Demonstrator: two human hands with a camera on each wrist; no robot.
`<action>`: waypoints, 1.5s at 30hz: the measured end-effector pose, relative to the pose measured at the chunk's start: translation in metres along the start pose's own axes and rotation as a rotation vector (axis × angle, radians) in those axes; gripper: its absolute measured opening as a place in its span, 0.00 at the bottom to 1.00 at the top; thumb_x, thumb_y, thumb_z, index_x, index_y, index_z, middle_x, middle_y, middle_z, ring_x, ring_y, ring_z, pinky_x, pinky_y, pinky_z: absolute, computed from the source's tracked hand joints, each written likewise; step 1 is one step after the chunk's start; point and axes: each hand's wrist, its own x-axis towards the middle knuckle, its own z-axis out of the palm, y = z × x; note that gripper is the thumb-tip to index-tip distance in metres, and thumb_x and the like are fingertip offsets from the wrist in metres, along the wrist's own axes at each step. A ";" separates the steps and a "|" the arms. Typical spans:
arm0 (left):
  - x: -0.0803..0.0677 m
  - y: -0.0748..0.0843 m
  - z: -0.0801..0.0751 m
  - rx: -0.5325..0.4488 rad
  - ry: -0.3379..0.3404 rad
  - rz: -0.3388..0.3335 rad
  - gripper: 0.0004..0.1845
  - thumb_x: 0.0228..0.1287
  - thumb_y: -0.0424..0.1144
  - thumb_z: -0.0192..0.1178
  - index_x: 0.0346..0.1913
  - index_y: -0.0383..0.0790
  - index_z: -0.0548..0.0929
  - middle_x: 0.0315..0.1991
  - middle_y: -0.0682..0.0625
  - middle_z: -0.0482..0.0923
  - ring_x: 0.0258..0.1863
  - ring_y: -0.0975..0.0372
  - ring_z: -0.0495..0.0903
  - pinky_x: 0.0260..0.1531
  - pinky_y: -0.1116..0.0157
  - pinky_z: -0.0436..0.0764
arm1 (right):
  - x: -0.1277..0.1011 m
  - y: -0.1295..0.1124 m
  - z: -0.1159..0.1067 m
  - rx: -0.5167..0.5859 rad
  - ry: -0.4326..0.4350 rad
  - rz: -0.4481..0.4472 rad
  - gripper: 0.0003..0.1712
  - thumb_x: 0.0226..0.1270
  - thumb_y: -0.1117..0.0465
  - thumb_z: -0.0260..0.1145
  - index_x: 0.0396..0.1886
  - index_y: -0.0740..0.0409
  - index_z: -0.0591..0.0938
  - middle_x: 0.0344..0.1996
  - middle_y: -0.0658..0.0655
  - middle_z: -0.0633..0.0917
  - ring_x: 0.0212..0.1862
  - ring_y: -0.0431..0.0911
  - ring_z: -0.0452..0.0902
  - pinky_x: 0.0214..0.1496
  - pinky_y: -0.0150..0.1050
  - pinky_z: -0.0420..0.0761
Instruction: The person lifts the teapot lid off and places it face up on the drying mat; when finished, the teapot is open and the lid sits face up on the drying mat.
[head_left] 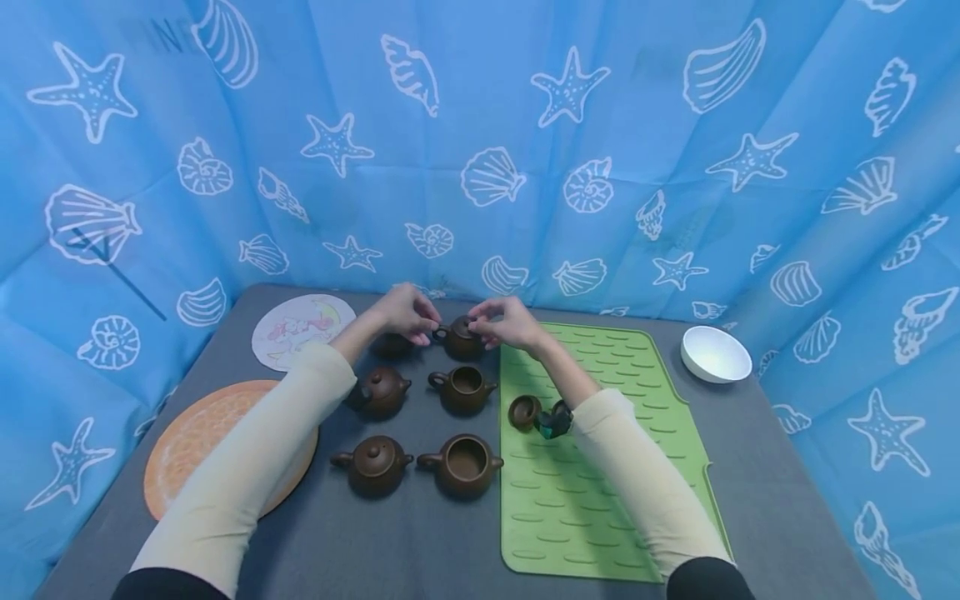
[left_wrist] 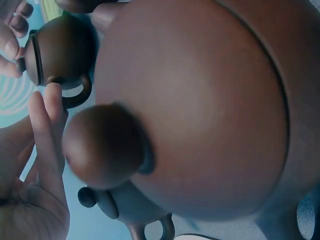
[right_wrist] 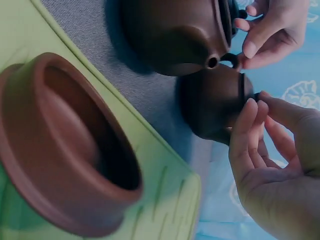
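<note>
A small brown clay teapot [head_left: 459, 340] stands at the back of the right column of teapots, its lid [right_wrist: 242, 92] seated on top. My left hand [head_left: 411, 313] pinches its loop handle [left_wrist: 80, 95] from the left. On the other side my right hand [head_left: 507, 323] pinches the lid's knob between thumb and fingertips. Behind my left hand a lidded teapot [left_wrist: 134, 201] is partly hidden in the head view. Nearer in that column are two more lidded teapots, a middle one [head_left: 386, 392] and a front one [head_left: 373, 468].
Two lidless teapots, one middle [head_left: 450, 400] and one front [head_left: 480, 490], stand below the right one. A loose lid [head_left: 522, 412] lies on the green mat [head_left: 555, 533]. A white bowl [head_left: 716, 354] sits far right; an orange round mat [head_left: 195, 442] and a printed disc [head_left: 292, 329] lie left.
</note>
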 end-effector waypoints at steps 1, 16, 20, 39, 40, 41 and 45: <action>0.000 0.000 0.001 0.000 0.000 0.001 0.12 0.79 0.31 0.63 0.58 0.30 0.88 0.54 0.30 0.87 0.29 0.64 0.91 0.50 0.51 0.92 | 0.001 0.002 0.000 0.001 0.005 0.002 0.18 0.77 0.63 0.71 0.61 0.66 0.86 0.44 0.60 0.86 0.35 0.44 0.85 0.45 0.48 0.93; 0.003 -0.004 0.006 -0.142 0.034 -0.103 0.11 0.78 0.30 0.64 0.57 0.31 0.89 0.55 0.33 0.86 0.30 0.63 0.92 0.55 0.52 0.90 | 0.007 0.005 0.008 -0.054 0.058 -0.048 0.16 0.75 0.60 0.75 0.56 0.62 0.89 0.41 0.58 0.86 0.23 0.43 0.77 0.35 0.46 0.88; 0.002 -0.002 0.007 -0.162 0.029 -0.106 0.12 0.78 0.30 0.64 0.58 0.30 0.89 0.56 0.32 0.86 0.28 0.64 0.91 0.55 0.52 0.90 | 0.006 0.005 0.007 -0.037 0.091 -0.063 0.15 0.76 0.59 0.74 0.56 0.61 0.89 0.43 0.59 0.86 0.25 0.47 0.78 0.36 0.51 0.88; 0.004 0.000 0.009 -0.122 0.039 -0.068 0.11 0.76 0.28 0.65 0.56 0.26 0.88 0.55 0.28 0.88 0.26 0.64 0.90 0.46 0.56 0.93 | -0.035 -0.010 -0.031 0.095 0.051 -0.090 0.16 0.82 0.59 0.68 0.63 0.60 0.83 0.57 0.64 0.87 0.43 0.49 0.86 0.52 0.61 0.91; 0.003 0.001 0.009 -0.115 0.040 -0.068 0.11 0.76 0.28 0.65 0.56 0.27 0.88 0.55 0.29 0.88 0.27 0.64 0.90 0.46 0.56 0.93 | -0.039 -0.009 -0.035 0.089 0.051 -0.088 0.16 0.82 0.58 0.67 0.63 0.60 0.83 0.57 0.64 0.86 0.43 0.47 0.87 0.53 0.60 0.90; 0.003 0.001 0.009 -0.112 0.041 -0.070 0.11 0.76 0.28 0.65 0.56 0.27 0.88 0.55 0.29 0.88 0.27 0.64 0.90 0.46 0.56 0.93 | -0.042 -0.008 -0.039 0.084 0.050 -0.086 0.16 0.83 0.58 0.67 0.63 0.60 0.82 0.57 0.63 0.86 0.43 0.46 0.87 0.52 0.58 0.91; 0.002 0.002 0.010 -0.103 0.042 -0.073 0.11 0.76 0.28 0.65 0.56 0.28 0.89 0.54 0.30 0.88 0.28 0.64 0.90 0.49 0.53 0.92 | -0.056 -0.005 -0.054 0.089 0.057 -0.071 0.18 0.84 0.60 0.65 0.65 0.62 0.79 0.60 0.65 0.83 0.43 0.43 0.88 0.48 0.50 0.92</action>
